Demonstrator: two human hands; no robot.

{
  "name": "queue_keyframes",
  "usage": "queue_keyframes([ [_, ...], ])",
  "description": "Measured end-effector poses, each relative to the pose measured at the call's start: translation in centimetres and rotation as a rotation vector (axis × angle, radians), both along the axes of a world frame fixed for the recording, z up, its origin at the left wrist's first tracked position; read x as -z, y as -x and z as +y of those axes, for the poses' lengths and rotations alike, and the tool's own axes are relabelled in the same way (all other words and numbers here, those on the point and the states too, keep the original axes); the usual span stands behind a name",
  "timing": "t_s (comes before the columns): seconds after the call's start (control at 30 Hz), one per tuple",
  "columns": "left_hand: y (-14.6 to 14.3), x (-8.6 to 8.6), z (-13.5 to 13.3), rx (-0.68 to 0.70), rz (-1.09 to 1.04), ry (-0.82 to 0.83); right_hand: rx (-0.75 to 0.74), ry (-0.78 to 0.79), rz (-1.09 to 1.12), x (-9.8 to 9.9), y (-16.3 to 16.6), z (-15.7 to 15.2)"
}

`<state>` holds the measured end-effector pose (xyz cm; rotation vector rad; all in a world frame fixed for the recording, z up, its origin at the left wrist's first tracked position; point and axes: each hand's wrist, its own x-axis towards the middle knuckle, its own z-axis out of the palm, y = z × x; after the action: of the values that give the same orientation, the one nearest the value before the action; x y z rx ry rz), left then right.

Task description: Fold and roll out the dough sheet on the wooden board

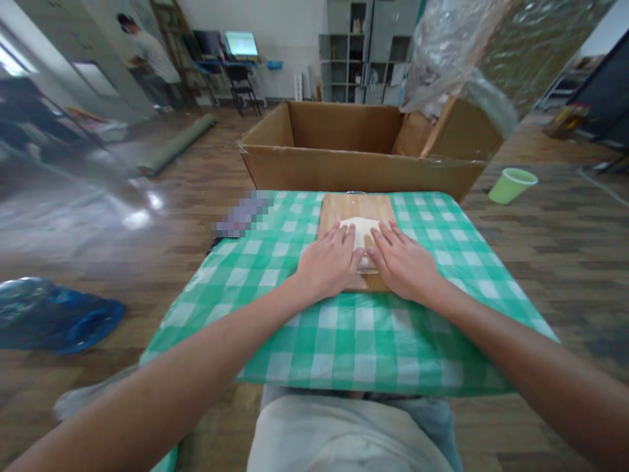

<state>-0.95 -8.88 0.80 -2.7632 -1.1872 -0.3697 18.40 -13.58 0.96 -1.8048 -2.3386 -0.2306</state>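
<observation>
A flat piece of white dough (363, 227) lies on a wooden cutting board (334, 206) in the middle of the table. My left hand (330, 259) rests on the dough's left side, fingers stretched out and palm down. On its right side lies my right hand (405, 261), also flat with the fingers extended. Both thumbs point inward and come close together over the dough's near part. Parts of the dough and board are hidden beneath the hands.
A green and white checked cloth (329, 354) covers the table. At its far left corner lies a blurred-out flat object (243, 215). Behind stands a large cardboard box (354, 167). A green bucket (512, 186) and a blue water bottle (63, 318) are on the floor. A person (150, 59) stands far left.
</observation>
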Motion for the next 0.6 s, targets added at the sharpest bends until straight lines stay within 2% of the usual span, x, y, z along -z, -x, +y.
queue_keyframes([
  [0.3, 1.6, 0.0, -5.2, 0.066, -0.060, 0.010, -0.038, -0.021, 0.057, 0.6, 0.5, -5.1],
  [0.4, 1.6, 0.1, -5.1, 0.066, -0.058, 0.020, -0.055, -0.010, 0.046, 0.6, 0.4, -5.2],
  [0.6, 0.5, -0.7, -2.8, 0.011, -0.029, 0.051, -0.050, 0.061, 0.048, -0.2, -0.1, -2.5],
])
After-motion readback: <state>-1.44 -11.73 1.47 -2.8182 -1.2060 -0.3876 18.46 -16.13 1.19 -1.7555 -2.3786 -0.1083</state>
